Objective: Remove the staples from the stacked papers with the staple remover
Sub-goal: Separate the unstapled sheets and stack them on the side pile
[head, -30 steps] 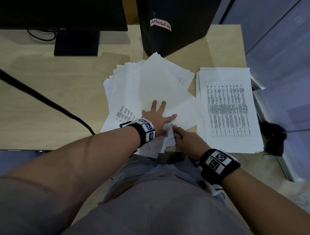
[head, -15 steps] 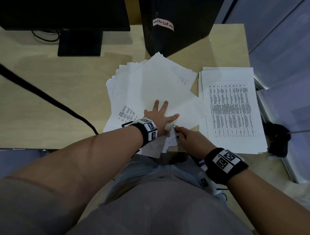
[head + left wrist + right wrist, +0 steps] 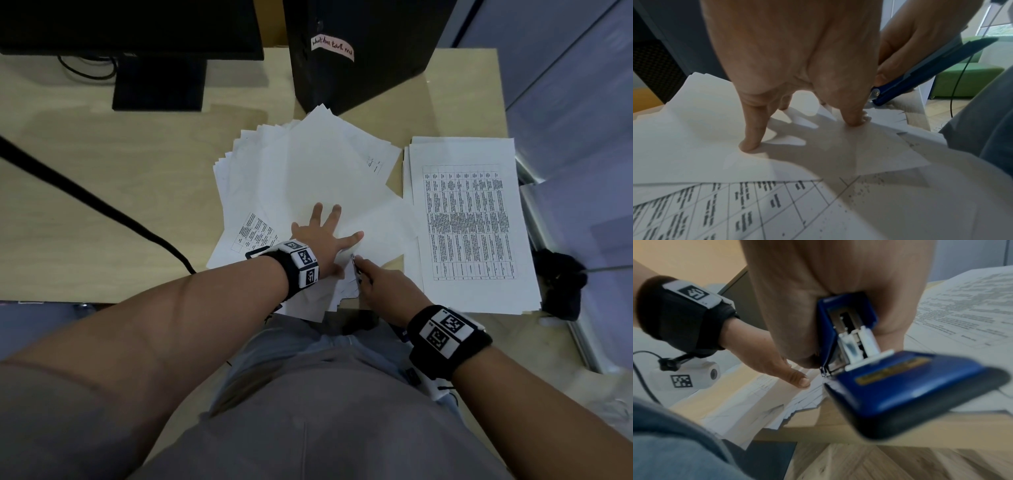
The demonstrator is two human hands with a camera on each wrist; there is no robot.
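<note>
— Where are your fingers sitting right now?

— My left hand (image 3: pixel 320 236) is pressing flat on the fanned stack of papers (image 3: pixel 301 178), fingers (image 3: pixel 751 142) spread and straight, pinning the sheets to the counter (image 3: pixel 102 192). My right hand (image 3: pixel 387 287) is curling around the blue staple remover (image 3: pixel 875 369), gripping it firmly.

— And which way is the corner lying from the tool?

— The metal tip is pointing toward about eleven o'clock, touching the near corner of the stack, just beside my left thumb (image 3: pixel 797 378). The remover's long axis is running from five o'clock at my palm up to eleven at the tip. I'm judging the staple to be right under that tip, though I cannot make it out.

— Which hand is nearer?

— The right, by far; the tool is already at the corner. The left is bracing just at ten o'clock of it.

— Anything else around?

— A neat printed stack (image 3: pixel 472 222) is lying at three o'clock, apart from the work.
</note>
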